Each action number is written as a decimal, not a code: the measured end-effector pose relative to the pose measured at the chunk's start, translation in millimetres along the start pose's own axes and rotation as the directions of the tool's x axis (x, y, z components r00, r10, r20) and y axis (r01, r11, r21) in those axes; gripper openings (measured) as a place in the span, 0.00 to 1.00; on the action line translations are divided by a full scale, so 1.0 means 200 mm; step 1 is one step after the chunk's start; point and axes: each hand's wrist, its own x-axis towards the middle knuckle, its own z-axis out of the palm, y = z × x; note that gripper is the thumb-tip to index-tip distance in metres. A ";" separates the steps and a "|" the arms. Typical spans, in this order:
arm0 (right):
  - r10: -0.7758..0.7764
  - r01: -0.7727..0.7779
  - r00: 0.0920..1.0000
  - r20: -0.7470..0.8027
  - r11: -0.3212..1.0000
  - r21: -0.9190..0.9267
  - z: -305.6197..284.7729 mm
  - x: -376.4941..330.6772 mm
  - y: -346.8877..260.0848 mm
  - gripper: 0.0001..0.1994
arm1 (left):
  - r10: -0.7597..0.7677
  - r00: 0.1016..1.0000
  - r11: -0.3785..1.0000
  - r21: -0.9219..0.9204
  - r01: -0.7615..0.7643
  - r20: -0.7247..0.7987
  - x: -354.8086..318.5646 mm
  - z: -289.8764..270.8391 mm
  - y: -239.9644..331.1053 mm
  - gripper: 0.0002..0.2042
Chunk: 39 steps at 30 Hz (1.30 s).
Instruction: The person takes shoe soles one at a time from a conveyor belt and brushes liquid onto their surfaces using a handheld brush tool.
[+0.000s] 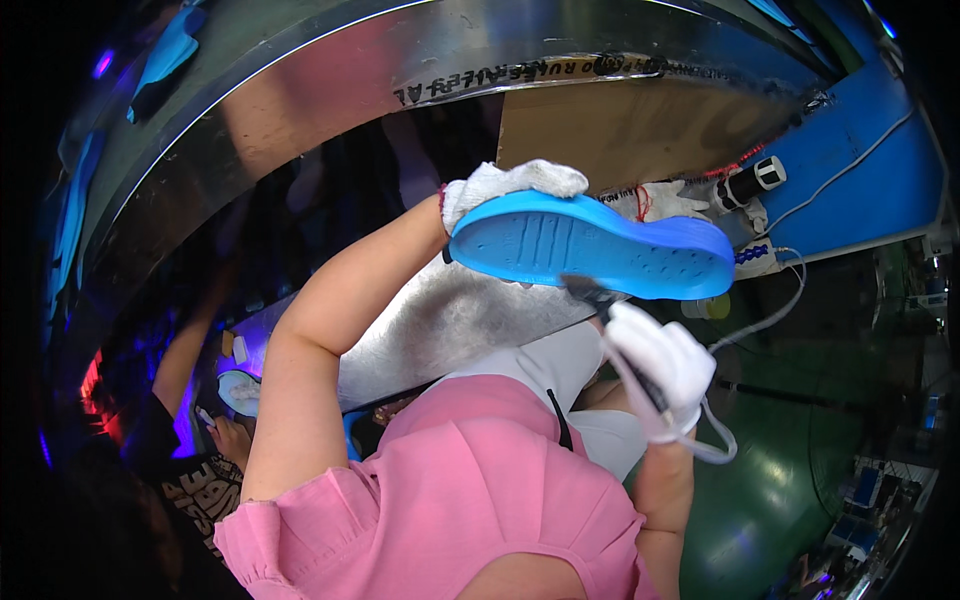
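In front of me a bright blue shoe sole point(590, 245) is held up tilted, its grooved and dimpled face toward me. My left hand point(520, 187), in a white knit glove, grips it along the far edge near its left end. My right hand point(665, 370), in a white glove and blurred, is closed round a dark brush-like tool point(598, 294). The tool's dark tip is at the near edge of the sole; whether it touches cannot be told. A pale cord point(722, 445) loops beside my right wrist.
Below the sole lies a shiny metal plate point(450, 325). Behind stand a brown cardboard panel point(640, 130) and a curved metal rim point(350, 90). At right are a black-and-white cylinder point(750, 182) and a cable point(840, 175). Another person's hand point(232, 440) is at left.
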 end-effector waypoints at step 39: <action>0.433 -0.116 0.866 -0.253 0.664 0.739 0.20 -0.22 -0.05 0.18 | 0.171 0.982 0.673 -0.719 -0.173 -0.076 -0.79 -0.10 1.13 0.53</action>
